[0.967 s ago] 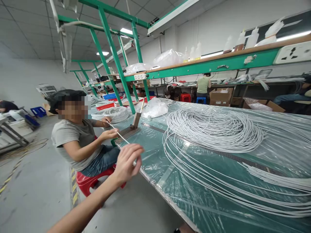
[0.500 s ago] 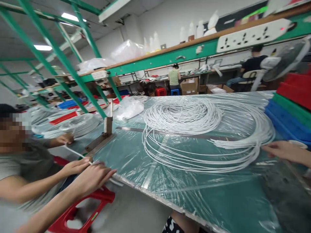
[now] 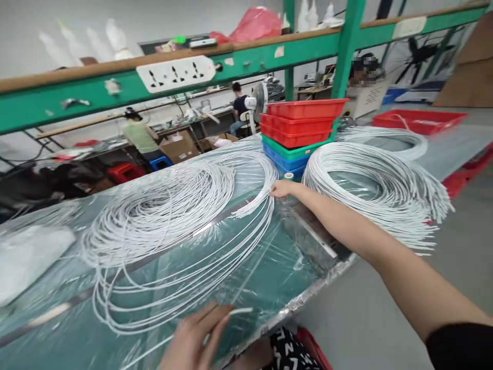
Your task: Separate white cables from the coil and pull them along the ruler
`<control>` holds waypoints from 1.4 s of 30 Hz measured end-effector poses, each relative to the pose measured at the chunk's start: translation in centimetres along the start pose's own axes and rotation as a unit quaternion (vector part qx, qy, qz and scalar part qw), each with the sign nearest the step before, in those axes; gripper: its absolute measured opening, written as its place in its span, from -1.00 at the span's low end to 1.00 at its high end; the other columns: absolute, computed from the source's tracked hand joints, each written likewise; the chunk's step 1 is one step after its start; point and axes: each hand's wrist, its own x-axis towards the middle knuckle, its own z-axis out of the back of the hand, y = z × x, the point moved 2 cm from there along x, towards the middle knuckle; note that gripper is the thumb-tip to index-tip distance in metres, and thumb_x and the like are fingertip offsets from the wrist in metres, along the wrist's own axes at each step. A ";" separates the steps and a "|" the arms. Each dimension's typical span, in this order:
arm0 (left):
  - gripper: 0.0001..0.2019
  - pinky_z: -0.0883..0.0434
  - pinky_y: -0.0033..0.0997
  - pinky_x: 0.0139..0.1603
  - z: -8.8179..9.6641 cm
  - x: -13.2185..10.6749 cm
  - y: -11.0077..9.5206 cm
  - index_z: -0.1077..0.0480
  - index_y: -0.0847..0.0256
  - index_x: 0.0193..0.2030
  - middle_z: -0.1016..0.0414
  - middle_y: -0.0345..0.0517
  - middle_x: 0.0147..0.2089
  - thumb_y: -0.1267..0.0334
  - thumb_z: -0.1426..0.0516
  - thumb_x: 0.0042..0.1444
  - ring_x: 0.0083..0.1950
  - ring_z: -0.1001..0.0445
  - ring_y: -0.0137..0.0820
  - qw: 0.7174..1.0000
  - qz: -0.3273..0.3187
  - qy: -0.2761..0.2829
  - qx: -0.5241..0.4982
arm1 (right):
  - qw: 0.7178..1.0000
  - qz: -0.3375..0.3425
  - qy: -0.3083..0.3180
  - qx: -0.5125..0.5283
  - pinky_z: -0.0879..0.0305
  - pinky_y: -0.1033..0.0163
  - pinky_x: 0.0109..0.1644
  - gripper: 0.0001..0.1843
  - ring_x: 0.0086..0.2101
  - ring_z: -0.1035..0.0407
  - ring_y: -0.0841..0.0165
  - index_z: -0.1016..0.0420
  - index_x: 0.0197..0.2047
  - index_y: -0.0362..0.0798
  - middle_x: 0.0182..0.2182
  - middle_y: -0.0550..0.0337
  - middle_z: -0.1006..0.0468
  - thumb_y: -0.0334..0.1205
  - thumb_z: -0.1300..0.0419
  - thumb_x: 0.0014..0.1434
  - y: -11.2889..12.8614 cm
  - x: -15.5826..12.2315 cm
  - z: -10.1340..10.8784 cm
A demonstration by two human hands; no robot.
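Observation:
My left hand is low in the middle of the view, closed around a thin white cable. A short end of it sticks out beyond the fingers, and the rest trails toward the lower left. My right hand reaches to the right edge of a loose coil of white cables, its fingers pinched on the strands there. Cut cable ends lie just left of these fingers. Beside this coil, a larger tangled coil of white cable rests on the plastic-covered green table.
Stacked red, green and blue trays stand behind my right hand. Thick cable bundles lie to the right. A metal block sits near the table edge. Overhead runs a green shelf beam with a power strip. People sit farther back.
The view has swung to the right, and the nearby co-worker is out of sight. My left hand has come away from that person's hands with the cable. My right hand stays at the coil.

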 end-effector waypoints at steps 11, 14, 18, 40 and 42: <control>-0.61 -0.25 -0.42 -0.29 -4.8 18.0 -6.8 -0.47 0.15 -0.19 -0.42 -0.15 -0.36 0.10 0.15 0.38 -0.32 -0.38 -0.40 0.989 -0.080 -0.037 -0.118 | 1.000 0.018 -0.014 0.014 -0.27 0.43 -0.41 -0.68 -0.46 -0.50 0.41 -0.61 -0.14 -0.17 -0.24 0.09 -0.62 -0.17 -0.10 0.24 0.2 0.3 0.6; -0.64 -0.27 -0.39 -0.25 -5.4 18.4 -6.5 -0.45 0.13 -0.09 -0.45 -0.12 -0.29 0.15 0.15 0.38 -0.28 -0.40 -0.38 0.989 -0.070 -0.038 -0.126 | 0.999 0.017 -0.018 0.021 -0.28 0.42 -0.36 -0.70 -0.46 -0.50 0.41 -0.61 -0.18 -0.17 -0.26 0.10 -0.63 -0.19 -0.11 0.22 0.1 0.4 0.7; -0.66 -0.28 -0.37 -0.23 -5.9 18.5 -5.9 -0.44 0.15 -0.07 -0.47 -0.11 -0.26 0.19 0.14 0.37 -0.26 -0.41 -0.38 0.990 -0.061 -0.038 -0.123 | 1.000 0.014 -0.006 0.018 -0.28 0.40 -0.39 -0.70 -0.47 -0.50 0.40 -0.62 -0.18 -0.16 -0.26 0.11 -0.63 -0.19 -0.11 0.20 0.0 0.6 0.6; -0.72 -0.16 -0.39 -0.39 -6.4 20.6 -8.7 -0.39 0.19 -0.34 -0.46 -0.12 -0.37 0.33 0.08 0.31 -0.35 -0.46 -0.36 0.998 -0.034 -0.050 0.023 | 1.000 0.009 -0.013 -0.001 -0.25 0.39 -0.41 -0.67 -0.44 -0.50 0.37 -0.60 -0.15 -0.23 -0.27 0.05 -0.62 -0.22 -0.08 0.23 0.9 -0.6 1.1; -0.73 -0.14 -0.37 -0.42 -6.3 20.7 -9.1 -0.38 0.20 -0.35 -0.47 -0.10 -0.37 0.34 0.08 0.30 -0.35 -0.47 -0.34 0.998 -0.028 -0.038 0.050 | 1.000 0.009 -0.012 -0.005 -0.25 0.40 -0.41 -0.67 -0.45 -0.50 0.38 -0.60 -0.14 -0.22 -0.27 0.06 -0.62 -0.21 -0.07 0.23 0.7 -0.3 1.0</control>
